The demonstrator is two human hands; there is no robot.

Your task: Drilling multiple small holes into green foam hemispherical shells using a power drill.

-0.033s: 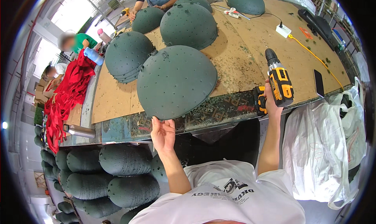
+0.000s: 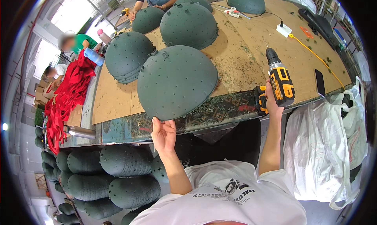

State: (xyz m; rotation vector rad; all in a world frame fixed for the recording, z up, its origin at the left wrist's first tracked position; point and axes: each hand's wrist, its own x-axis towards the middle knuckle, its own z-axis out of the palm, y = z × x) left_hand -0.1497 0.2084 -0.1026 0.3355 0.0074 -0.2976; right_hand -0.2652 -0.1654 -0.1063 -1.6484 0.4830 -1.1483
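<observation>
My left hand (image 2: 163, 134) grips the near rim of a dark green plastic dome (image 2: 176, 81), fingers curled at its edge. Small holes dot the dome, and a few short knobs stand at its upper left. In my right hand (image 2: 273, 101) is a yellow and black cordless drill (image 2: 282, 83), its bit pointing away from me over the table. The drill is apart from the dome. Just behind the dome are a stack of similar domes (image 2: 129, 56) at the left and another large dome (image 2: 188, 26) farther back.
Brown board covers the table (image 2: 243, 64), littered with green shavings. At right lie a phone (image 2: 319, 83), a yellow cord (image 2: 314, 56) and a white power strip (image 2: 284, 30). Red fabric (image 2: 70, 95) and a steel bottle (image 2: 79, 131) are left. Co-workers sit beyond; stacked domes (image 2: 125, 160) stand below.
</observation>
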